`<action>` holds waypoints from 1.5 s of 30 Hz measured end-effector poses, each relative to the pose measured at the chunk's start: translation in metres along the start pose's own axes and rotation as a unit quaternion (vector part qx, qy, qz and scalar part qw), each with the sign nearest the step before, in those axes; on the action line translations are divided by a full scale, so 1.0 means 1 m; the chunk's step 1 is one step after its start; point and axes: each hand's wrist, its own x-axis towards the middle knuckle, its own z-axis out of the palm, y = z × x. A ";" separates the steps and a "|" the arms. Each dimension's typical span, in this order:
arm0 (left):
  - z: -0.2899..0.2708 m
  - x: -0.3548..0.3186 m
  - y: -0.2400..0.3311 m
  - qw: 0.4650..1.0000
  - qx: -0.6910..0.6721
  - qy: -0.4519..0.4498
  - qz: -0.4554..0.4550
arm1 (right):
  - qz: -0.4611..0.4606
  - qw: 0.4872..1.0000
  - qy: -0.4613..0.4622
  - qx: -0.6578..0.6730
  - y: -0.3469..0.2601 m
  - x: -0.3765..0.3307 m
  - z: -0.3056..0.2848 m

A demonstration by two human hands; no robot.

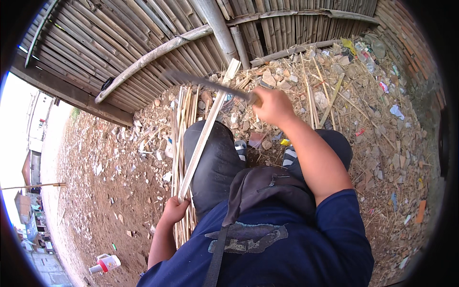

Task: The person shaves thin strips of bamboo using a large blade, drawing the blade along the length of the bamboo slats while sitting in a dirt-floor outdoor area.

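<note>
My right hand (273,106) is closed around the handle of a long-bladed machete (205,83). The dark blade points left and is slightly blurred; it crosses the upper part of a pale bamboo strip (206,128), though I cannot tell if they touch. My left hand (176,210) grips the strip's lower end beside my left thigh. From there the strip slants up past my left knee toward the fence. Under and beside it lies a bundle of thin bamboo strips (177,143), partly hidden by my leg.
A bamboo fence (158,33) stands ahead, with a brick wall (406,38) at the right. Rubble and litter cover the ground between them. More loose strips (313,95) lie beyond my right knee. A white jug with a red band (106,263) lies at the lower left.
</note>
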 end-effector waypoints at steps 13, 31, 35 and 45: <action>-0.028 -0.009 0.039 0.996 0.093 -0.011 -0.007 | 0.093 0.986 -0.051 -0.132 0.032 0.005 0.001; -0.010 -0.001 -0.005 0.996 0.086 0.000 0.017 | 0.183 0.980 -0.024 -0.073 0.036 0.011 0.013; -0.006 -0.020 -0.008 1.000 0.018 0.020 -0.004 | 0.380 0.922 0.061 0.044 0.111 0.013 0.003; -0.007 -0.009 -0.006 1.000 0.008 0.004 -0.002 | 0.113 0.991 0.061 0.043 0.019 0.010 -0.005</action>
